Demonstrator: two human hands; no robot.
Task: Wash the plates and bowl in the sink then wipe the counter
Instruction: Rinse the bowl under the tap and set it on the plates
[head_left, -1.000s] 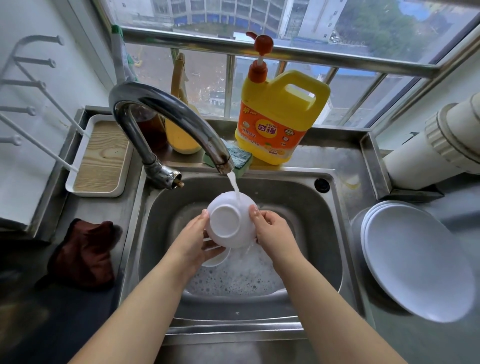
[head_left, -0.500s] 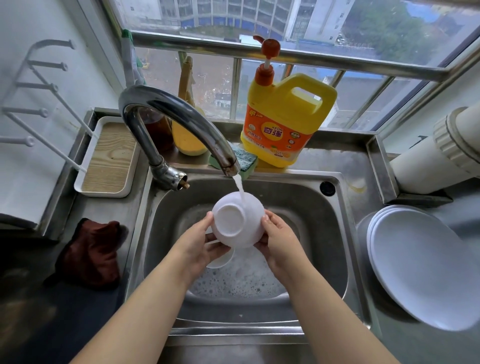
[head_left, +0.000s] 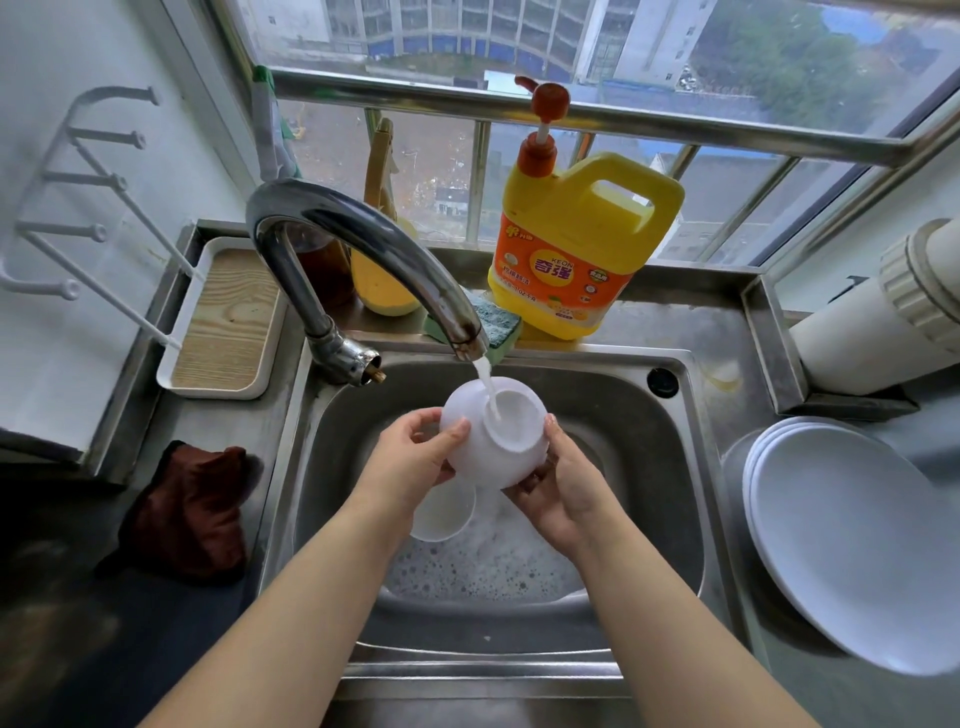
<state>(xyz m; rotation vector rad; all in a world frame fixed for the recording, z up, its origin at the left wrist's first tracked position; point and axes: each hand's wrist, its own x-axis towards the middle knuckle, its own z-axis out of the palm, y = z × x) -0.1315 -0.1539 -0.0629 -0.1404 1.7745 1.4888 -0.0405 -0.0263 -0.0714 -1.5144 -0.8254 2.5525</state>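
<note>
I hold a white bowl (head_left: 493, 436) upside down and tilted over the steel sink (head_left: 639, 447). My left hand (head_left: 410, 462) grips its left side and my right hand (head_left: 566, 493) cups its lower right. Water from the curved tap (head_left: 363, 249) runs onto the bowl's base. A second white dish (head_left: 441, 512) lies under my left hand in the foamy water (head_left: 488, 561). Clean white plates (head_left: 852, 535) are stacked on the counter to the right. A dark red cloth (head_left: 192, 509) lies on the counter to the left.
A yellow detergent jug (head_left: 576, 249) with an orange pump stands behind the sink, with a green sponge (head_left: 493, 322) beside it. A white tray (head_left: 223, 317) with a wooden inlay sits at the back left under a white rack (head_left: 78, 208). A white pipe (head_left: 893, 306) lies at the right.
The bowl has turned in my hands, so its base now faces more to the right and sits directly under the stream. My head has moved closer to the sink.
</note>
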